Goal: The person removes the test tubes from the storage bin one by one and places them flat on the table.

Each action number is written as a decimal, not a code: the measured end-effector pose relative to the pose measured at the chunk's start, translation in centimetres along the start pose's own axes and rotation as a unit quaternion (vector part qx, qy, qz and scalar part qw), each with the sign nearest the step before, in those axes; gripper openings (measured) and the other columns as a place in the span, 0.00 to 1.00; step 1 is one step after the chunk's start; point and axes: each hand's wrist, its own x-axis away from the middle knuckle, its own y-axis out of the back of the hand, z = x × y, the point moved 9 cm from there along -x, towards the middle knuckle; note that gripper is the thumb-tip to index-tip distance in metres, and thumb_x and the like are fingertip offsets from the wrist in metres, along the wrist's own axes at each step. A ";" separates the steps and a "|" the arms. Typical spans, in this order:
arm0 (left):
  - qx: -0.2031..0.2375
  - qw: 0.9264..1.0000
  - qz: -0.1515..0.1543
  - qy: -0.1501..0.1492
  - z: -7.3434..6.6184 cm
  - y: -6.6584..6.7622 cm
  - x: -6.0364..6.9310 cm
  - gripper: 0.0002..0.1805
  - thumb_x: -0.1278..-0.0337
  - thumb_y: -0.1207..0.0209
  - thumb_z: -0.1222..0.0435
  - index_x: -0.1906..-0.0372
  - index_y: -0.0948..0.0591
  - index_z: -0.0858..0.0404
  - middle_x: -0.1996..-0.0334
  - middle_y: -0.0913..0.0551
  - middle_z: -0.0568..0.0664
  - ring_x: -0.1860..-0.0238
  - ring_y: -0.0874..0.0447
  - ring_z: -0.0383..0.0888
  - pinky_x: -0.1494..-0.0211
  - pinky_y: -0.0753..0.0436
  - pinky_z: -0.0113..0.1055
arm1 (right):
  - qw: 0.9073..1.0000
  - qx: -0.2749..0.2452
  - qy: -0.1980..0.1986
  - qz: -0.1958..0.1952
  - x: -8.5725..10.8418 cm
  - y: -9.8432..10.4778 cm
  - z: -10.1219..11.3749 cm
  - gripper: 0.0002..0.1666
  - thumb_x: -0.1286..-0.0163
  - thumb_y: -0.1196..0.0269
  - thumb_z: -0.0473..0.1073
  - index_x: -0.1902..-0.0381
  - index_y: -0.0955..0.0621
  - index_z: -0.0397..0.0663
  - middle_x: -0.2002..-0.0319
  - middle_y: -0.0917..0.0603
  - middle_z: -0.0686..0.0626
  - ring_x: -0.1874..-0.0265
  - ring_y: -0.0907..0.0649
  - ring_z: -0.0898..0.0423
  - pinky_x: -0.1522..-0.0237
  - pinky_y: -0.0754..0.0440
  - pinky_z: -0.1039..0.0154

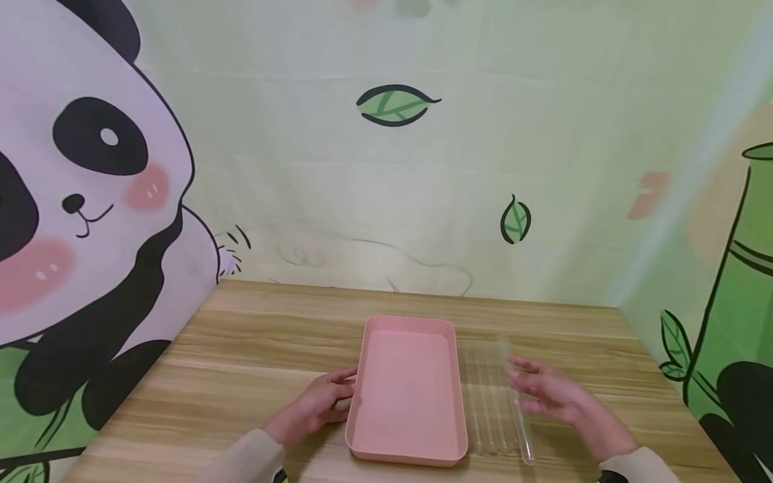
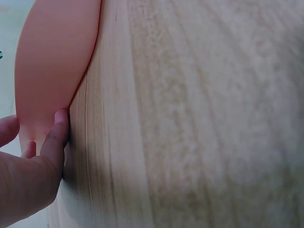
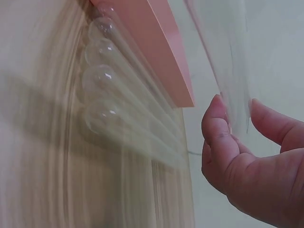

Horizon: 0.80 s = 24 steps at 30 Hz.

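Note:
A pink rectangular tray (image 1: 407, 389) lies on the table. My left hand (image 1: 320, 404) rests beside its left wall, fingertips touching the tray's side, as the left wrist view also shows. To the tray's right, several clear test tubes (image 3: 102, 76) lie side by side on the wood, their rounded ends towards me. My right hand (image 1: 552, 392) pinches one more clear test tube (image 1: 523, 426) between thumb and fingers, raised above the table at the right of the row. In the right wrist view, that held tube (image 3: 228, 57) is seen close up, its ends out of frame.
The wooden table (image 1: 278, 322) reaches back to a pale green cloth backdrop (image 1: 302, 147) printed with leaves. A printed panda (image 1: 109, 221) covers the left side, and printed bamboo (image 1: 745, 302) the right.

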 end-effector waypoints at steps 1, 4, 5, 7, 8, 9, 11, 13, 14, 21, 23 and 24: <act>0.001 1.000 -0.001 0.000 0.0 0.0 0.0 0.30 0.28 0.48 0.71 0.24 0.37 0.72 0.29 0.32 0.71 0.54 0.17 0.38 0.51 0.17 0.41 | 1.000 0.003 0.000 -0.001 0.0 0.1 0.1 0.39 0.23 0.41 0.41 0.22 0.43 0.35 0.53 0.20 0.63 0.52 0.20 0.66 0.55 0.15 0.69; 0.004 1.000 -0.001 0.001 0.0 0.0 0.0 0.31 0.28 0.48 0.71 0.24 0.37 0.72 0.29 0.32 0.71 0.54 0.17 0.38 0.51 0.17 0.41 | 1.000 0.014 -0.004 -0.009 0.0 0.6 0.3 0.42 0.23 0.41 0.41 0.21 0.47 0.33 0.53 0.20 0.63 0.52 0.20 0.66 0.54 0.15 0.69; 0.004 1.000 0.000 0.001 0.0 0.0 0.0 0.31 0.28 0.48 0.71 0.24 0.38 0.72 0.29 0.32 0.71 0.54 0.17 0.38 0.50 0.17 0.42 | 1.000 0.016 -0.007 -0.012 0.0 0.7 0.3 0.41 0.23 0.41 0.41 0.21 0.46 0.33 0.54 0.20 0.63 0.52 0.20 0.65 0.54 0.15 0.69; 0.005 1.000 0.001 0.000 0.0 0.0 0.0 0.31 0.28 0.48 0.71 0.24 0.38 0.72 0.29 0.32 0.71 0.54 0.17 0.38 0.50 0.17 0.42 | 0.999 0.026 -0.011 -0.020 0.0 1.1 0.4 0.40 0.23 0.42 0.40 0.21 0.46 0.34 0.53 0.20 0.62 0.52 0.20 0.65 0.54 0.15 0.69; 0.005 1.000 0.000 0.000 0.0 0.0 0.0 0.31 0.28 0.48 0.71 0.24 0.38 0.72 0.29 0.32 0.71 0.54 0.17 0.38 0.50 0.17 0.42 | 0.999 0.030 -0.015 -0.026 0.0 1.4 0.4 0.40 0.23 0.42 0.40 0.21 0.45 0.35 0.53 0.20 0.62 0.52 0.20 0.65 0.54 0.15 0.69; 0.005 1.000 0.000 0.000 0.0 0.0 0.1 0.31 0.28 0.48 0.71 0.24 0.38 0.72 0.29 0.32 0.71 0.54 0.17 0.38 0.50 0.17 0.42 | 0.999 0.037 -0.019 -0.035 0.0 1.6 0.4 0.40 0.23 0.42 0.39 0.21 0.45 0.34 0.53 0.20 0.61 0.53 0.20 0.65 0.55 0.15 0.69; 0.005 1.000 -0.002 0.000 0.0 0.0 0.1 0.30 0.28 0.48 0.71 0.24 0.38 0.72 0.29 0.31 0.71 0.54 0.17 0.38 0.50 0.17 0.42 | 0.997 0.053 -0.024 -0.044 -0.2 1.9 0.4 0.41 0.23 0.42 0.39 0.21 0.47 0.33 0.52 0.21 0.58 0.53 0.21 0.63 0.56 0.15 0.68; 0.004 1.000 -0.006 0.001 0.0 0.1 0.1 0.30 0.28 0.48 0.71 0.24 0.37 0.72 0.29 0.31 0.71 0.54 0.17 0.39 0.50 0.17 0.42 | 0.996 0.073 -0.027 -0.050 -0.4 2.1 0.5 0.42 0.22 0.44 0.38 0.21 0.50 0.31 0.52 0.22 0.56 0.53 0.21 0.62 0.57 0.15 0.68; 0.003 1.000 -0.008 0.002 0.0 0.2 0.1 0.30 0.28 0.48 0.71 0.24 0.37 0.72 0.29 0.30 0.71 0.54 0.17 0.39 0.51 0.16 0.42 | 0.995 0.081 -0.028 -0.052 -0.5 2.2 0.5 0.42 0.22 0.44 0.38 0.21 0.51 0.30 0.51 0.22 0.54 0.53 0.22 0.62 0.58 0.15 0.68; 0.000 1.000 -0.008 0.004 -0.1 0.2 0.1 0.30 0.28 0.48 0.71 0.24 0.36 0.72 0.30 0.30 0.71 0.53 0.17 0.40 0.50 0.16 0.42 | 0.990 0.115 -0.037 -0.074 -1.1 2.6 0.6 0.43 0.22 0.44 0.40 0.21 0.52 0.28 0.44 0.23 0.46 0.52 0.23 0.61 0.60 0.14 0.67; -0.001 1.000 -0.005 0.002 -0.1 0.2 0.1 0.30 0.28 0.48 0.71 0.24 0.37 0.72 0.29 0.30 0.71 0.52 0.17 0.40 0.49 0.16 0.43 | 0.989 0.120 -0.037 -0.073 -1.3 2.6 0.5 0.43 0.22 0.45 0.39 0.22 0.52 0.27 0.48 0.22 0.49 0.54 0.23 0.62 0.60 0.14 0.67; -0.001 1.000 -0.002 0.002 -0.1 0.1 0.1 0.30 0.28 0.48 0.71 0.24 0.37 0.72 0.29 0.30 0.71 0.52 0.17 0.40 0.49 0.16 0.43 | 0.989 0.121 -0.039 -0.075 -1.4 2.7 0.4 0.43 0.22 0.45 0.39 0.22 0.52 0.27 0.51 0.22 0.52 0.55 0.23 0.62 0.60 0.14 0.67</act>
